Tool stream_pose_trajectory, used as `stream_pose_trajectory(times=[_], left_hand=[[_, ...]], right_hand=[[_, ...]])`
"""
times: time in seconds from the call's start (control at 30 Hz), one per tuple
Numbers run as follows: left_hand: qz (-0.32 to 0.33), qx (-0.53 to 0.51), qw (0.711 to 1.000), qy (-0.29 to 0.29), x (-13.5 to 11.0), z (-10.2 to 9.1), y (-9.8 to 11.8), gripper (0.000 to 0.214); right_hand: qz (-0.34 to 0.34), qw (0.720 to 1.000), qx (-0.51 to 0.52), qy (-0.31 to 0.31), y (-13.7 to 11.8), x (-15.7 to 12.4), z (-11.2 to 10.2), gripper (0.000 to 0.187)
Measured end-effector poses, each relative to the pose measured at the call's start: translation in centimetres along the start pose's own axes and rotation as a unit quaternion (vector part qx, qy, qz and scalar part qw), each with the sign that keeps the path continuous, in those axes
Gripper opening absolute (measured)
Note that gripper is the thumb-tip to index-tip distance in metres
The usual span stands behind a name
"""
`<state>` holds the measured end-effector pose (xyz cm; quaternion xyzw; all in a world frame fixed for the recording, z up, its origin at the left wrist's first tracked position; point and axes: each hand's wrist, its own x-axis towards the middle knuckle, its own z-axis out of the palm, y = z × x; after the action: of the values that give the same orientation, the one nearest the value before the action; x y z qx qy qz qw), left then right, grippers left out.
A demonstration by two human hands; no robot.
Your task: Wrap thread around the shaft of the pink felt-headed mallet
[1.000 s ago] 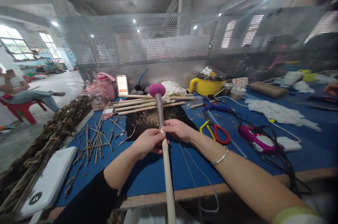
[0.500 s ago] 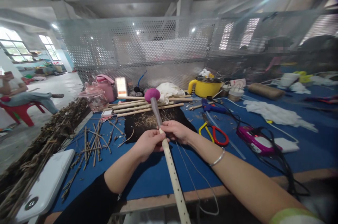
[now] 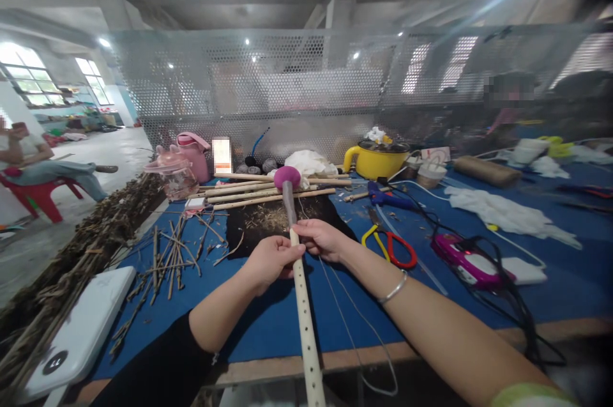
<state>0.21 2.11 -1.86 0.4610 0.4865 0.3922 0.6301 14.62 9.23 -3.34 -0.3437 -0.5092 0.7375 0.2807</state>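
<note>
A pale wooden stick [image 3: 307, 324] with a row of small holes runs from the table's front edge up between my hands. Grey wrapping [image 3: 289, 202] covers its upper part, and a purple ball [image 3: 287, 177] tops it. My left hand [image 3: 275, 264] grips the stick just below the wrapping, thumb across the front. Right where the wrapping ends, my right hand [image 3: 320, 239] pinches with closed fingers, touching the stick. Grey yarn [image 3: 352, 321] hangs from under this hand in a long loop over the table's front edge. The fingertips partly hide the yarn's hold.
Several holed sticks [image 3: 272, 199] lie behind on a black cloth [image 3: 335, 218] with shavings. Thin twigs [image 3: 175, 260] and a white power bank [image 3: 81, 330] are left. Rightward are scissors [image 3: 401, 250], a blue glue gun [image 3: 395, 199], a purple device [image 3: 472, 263] and a yellow pot [image 3: 380, 161]. A person sits far left.
The stick has swung more upright: its ball end moved slightly right and its lower end left. Both hands keep their hold at nearly the same place. The view has shifted slightly.
</note>
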Motion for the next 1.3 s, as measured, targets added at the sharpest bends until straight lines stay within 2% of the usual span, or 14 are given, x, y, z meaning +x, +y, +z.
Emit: stream_pose_trajectory(times=[0.23, 0.37, 0.47, 0.57, 0.63, 0.8, 0.9, 1.0, 1.1, 1.2, 1.3], left_hand=[[-0.035, -0.086, 0.994, -0.056, -0.5, 0.2, 0.7, 0.024], [-0.045, -0.106, 0.991, -0.075, -0.5, 0.4, 0.3, 0.022], [-0.065, -0.056, 0.995, -0.05, -0.3, 0.6, -0.1, 0.029], [-0.045, -0.011, 0.999, -0.012, -0.2, 0.6, -0.2, 0.035], [-0.033, -0.014, 0.999, -0.006, -0.3, 0.7, 0.0, 0.033], [-0.053, -0.071, 0.994, -0.06, -0.7, 0.7, 0.6, 0.02], [-0.079, -0.143, 0.986, -0.046, -0.4, 0.6, 0.7, 0.013], [-0.11, -0.23, 0.966, -0.034, -0.1, 0.4, 0.8, 0.026], [-0.122, -0.241, 0.963, -0.013, 0.1, 0.3, 1.0, 0.033], [-0.096, -0.213, 0.972, 0.013, -0.1, 0.2, 1.2, 0.031], [-0.067, -0.196, 0.978, 0.035, -0.6, 0.0, 1.6, 0.031]], right_hand=[[0.032, 0.997, 0.052, -0.056, -1.0, -0.6, -0.3, 0.026], [0.028, 0.999, 0.024, -0.032, -0.6, -0.5, -0.2, 0.027], [0.045, 0.999, -0.007, 0.0, -0.2, -0.2, -0.1, 0.027], [0.042, 0.999, -0.015, 0.011, 0.0, 0.0, 0.0, 0.027], [0.034, 0.999, -0.009, 0.001, 0.0, 0.0, 0.1, 0.029], [0.031, 0.998, 0.003, -0.048, -0.1, -0.3, -0.1, 0.03], [0.015, 0.999, -0.003, -0.047, -0.1, -0.3, 0.2, 0.03], [-0.011, 0.999, -0.019, -0.036, 0.0, -0.3, 1.1, 0.029], [-0.034, 0.997, -0.059, -0.025, 0.0, -0.6, 2.1, 0.028], [-0.078, 0.99, -0.115, 0.037, -0.6, -0.8, 2.0, 0.03], [-0.147, 0.963, -0.138, 0.178, -2.1, -1.1, -0.1, 0.056]])
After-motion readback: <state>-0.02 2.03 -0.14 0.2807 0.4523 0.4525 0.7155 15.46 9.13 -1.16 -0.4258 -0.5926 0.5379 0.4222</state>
